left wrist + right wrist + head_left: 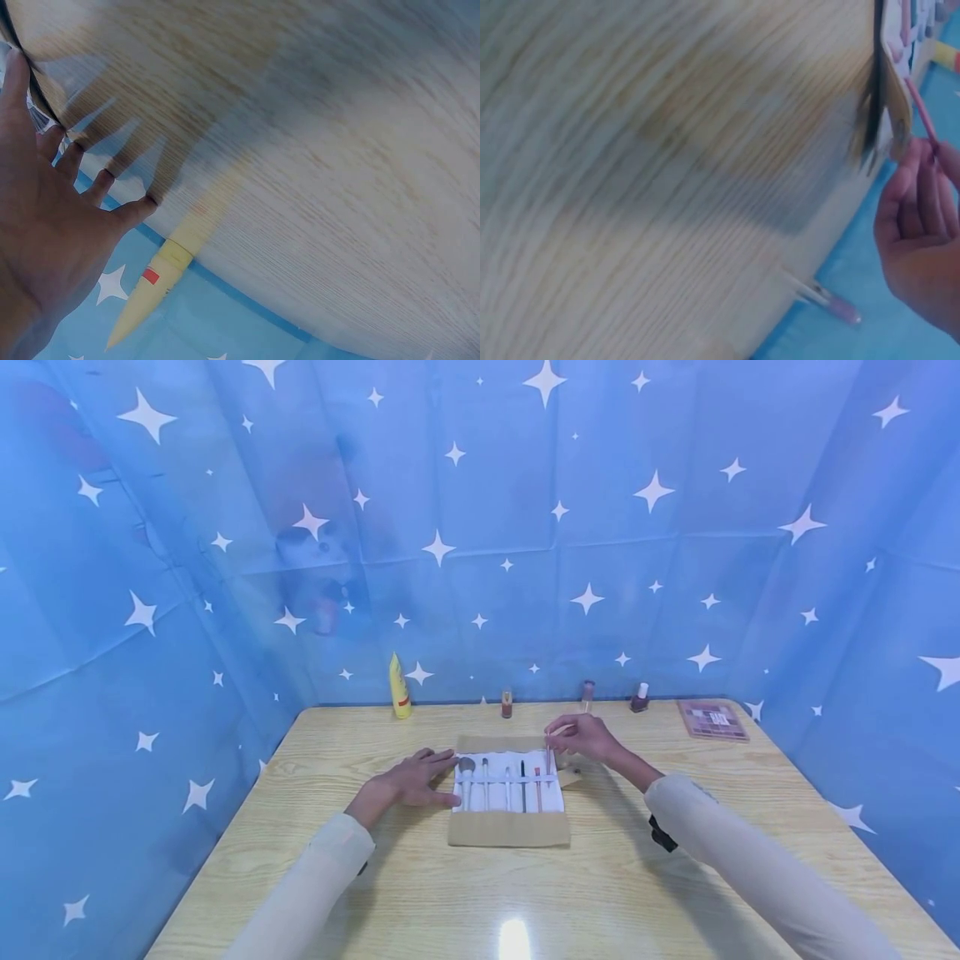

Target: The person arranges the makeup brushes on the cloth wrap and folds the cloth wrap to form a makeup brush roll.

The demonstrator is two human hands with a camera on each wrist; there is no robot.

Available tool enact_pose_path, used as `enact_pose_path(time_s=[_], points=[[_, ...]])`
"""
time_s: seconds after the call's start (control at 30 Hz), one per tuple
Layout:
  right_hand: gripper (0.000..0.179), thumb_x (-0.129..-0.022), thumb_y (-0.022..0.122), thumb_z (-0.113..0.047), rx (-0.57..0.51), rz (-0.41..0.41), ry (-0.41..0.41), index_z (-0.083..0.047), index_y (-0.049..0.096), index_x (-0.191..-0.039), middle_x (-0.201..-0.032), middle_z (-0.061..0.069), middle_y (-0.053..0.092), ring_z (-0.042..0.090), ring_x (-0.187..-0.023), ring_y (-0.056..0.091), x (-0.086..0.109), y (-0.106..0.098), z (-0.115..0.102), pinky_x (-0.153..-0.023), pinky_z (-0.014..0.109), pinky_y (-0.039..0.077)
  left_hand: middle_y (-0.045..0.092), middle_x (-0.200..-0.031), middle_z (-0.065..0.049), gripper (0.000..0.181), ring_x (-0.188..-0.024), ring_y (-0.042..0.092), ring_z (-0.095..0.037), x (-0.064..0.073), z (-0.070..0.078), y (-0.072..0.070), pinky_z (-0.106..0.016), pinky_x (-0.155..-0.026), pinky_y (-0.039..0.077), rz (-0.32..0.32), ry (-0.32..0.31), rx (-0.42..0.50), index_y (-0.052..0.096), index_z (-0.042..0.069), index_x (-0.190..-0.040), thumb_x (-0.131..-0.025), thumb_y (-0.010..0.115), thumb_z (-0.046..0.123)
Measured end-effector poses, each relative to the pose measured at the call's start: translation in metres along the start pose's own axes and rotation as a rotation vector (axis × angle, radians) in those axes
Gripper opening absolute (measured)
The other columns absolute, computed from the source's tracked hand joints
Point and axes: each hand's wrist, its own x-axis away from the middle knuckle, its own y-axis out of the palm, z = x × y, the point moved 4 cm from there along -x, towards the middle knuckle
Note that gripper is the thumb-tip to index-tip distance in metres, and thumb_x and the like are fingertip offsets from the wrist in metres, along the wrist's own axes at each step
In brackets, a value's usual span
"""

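Note:
A brush roll (510, 829) with a white inside and tan outer flaps lies unfolded on the wooden table. Several makeup brushes sit under its strap, among them a large fluffy brush (467, 767) at the left end. My left hand (414, 779) rests with spread fingers at the roll's left edge. At the upper right corner, my right hand (587, 739) pinches the end of a thin pink makeup brush (921, 109). The brush's lower part reaches into the rightmost slot of the roll. In the left wrist view, the left fingers (94, 187) extend along the table edge.
Along the table's back edge stand a yellow tube (400, 689), a small brown bottle (507, 704), a pink-capped tube (587, 692) and a dark nail polish bottle (640, 698). A pink eyeshadow palette (712, 720) lies at the back right. A blue starred curtain (495, 577) surrounds the table.

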Motion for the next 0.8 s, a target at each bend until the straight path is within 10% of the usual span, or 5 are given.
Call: enact_pose_path(time_s=[0.8], points=[[0.016,-0.097,0.074,-0.015,0.202,-0.128,-0.169,-0.002,0.081,-0.105,-0.096,0.007,0.079,0.005,-0.073,0.057,0.018,0.012,0.008,-0.061,0.02,0.041,0.021,-0.173,0.004,0.091,-0.159,0.016,-0.034,0.002,0.0,0.0,-0.066,-0.12,0.027,-0.008,0.006,0.012,0.03,0.029,-0.165,-0.091,0.063,0.072]])
